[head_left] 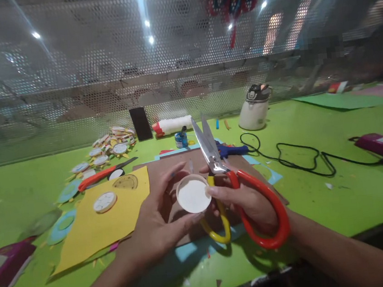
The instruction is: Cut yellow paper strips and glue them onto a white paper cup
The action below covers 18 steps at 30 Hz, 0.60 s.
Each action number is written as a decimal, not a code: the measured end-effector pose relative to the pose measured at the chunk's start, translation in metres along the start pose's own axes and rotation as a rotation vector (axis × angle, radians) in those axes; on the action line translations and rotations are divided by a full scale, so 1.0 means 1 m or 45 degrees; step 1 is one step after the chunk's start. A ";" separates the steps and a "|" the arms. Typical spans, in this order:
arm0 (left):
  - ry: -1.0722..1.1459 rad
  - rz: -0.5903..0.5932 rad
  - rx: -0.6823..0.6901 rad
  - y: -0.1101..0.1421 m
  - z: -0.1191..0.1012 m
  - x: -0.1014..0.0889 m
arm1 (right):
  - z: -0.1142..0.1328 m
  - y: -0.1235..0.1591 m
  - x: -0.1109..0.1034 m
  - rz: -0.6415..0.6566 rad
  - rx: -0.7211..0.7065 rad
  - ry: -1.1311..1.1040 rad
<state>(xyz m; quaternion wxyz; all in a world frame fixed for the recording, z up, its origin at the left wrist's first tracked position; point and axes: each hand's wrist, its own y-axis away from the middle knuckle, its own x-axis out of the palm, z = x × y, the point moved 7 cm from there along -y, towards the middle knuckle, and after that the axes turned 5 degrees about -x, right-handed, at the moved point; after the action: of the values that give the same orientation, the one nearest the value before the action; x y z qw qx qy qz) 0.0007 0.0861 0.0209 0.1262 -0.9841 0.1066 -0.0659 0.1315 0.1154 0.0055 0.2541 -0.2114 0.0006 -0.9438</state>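
Two scissor blades (206, 146), tips forward-left

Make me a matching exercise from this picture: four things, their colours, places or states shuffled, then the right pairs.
1. Plain white disc
2. Scissors
3. Yellow sheet
4. Flask

A. Pale body, dark top
B. Has a marked disc lying on it
C. Touched by the left hand and right hand
D. Red and yellow handles

Pairs: 1-C, 2-D, 3-B, 4-A
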 end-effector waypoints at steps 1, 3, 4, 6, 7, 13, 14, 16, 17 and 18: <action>0.063 -0.013 -0.058 0.000 0.001 0.000 | 0.000 0.000 -0.002 -0.019 -0.001 0.024; 0.228 -0.079 -0.250 -0.001 0.007 -0.002 | 0.001 -0.001 -0.005 -0.061 -0.027 0.091; 0.298 -0.124 -0.375 -0.001 0.013 -0.003 | 0.003 -0.002 -0.007 -0.078 -0.050 0.143; 0.363 -0.174 -0.608 0.000 0.027 -0.004 | 0.005 -0.003 -0.008 -0.079 -0.084 0.275; 0.358 -0.162 -0.689 0.001 0.033 -0.003 | 0.007 -0.003 -0.007 -0.064 -0.096 0.353; 0.263 -0.121 -0.685 -0.002 0.040 -0.008 | 0.018 -0.002 0.005 0.055 -0.127 0.698; 0.265 -0.128 -0.659 -0.002 0.038 -0.010 | 0.018 -0.001 0.004 0.043 -0.105 0.666; 0.278 -0.159 -0.578 -0.005 0.029 -0.016 | 0.015 0.003 0.001 0.008 -0.054 0.508; 0.287 -0.183 -0.523 -0.007 0.023 -0.020 | 0.011 0.006 0.001 0.015 -0.025 0.401; 0.298 -0.209 -0.461 -0.008 0.018 -0.025 | 0.008 0.008 0.001 0.040 -0.001 0.301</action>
<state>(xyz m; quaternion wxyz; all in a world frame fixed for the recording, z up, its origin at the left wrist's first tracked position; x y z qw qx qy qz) -0.0194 0.1039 0.0036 -0.0715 -0.9816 0.0503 -0.1695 0.1382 0.1086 0.0125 0.2671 -0.0988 0.0340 -0.9580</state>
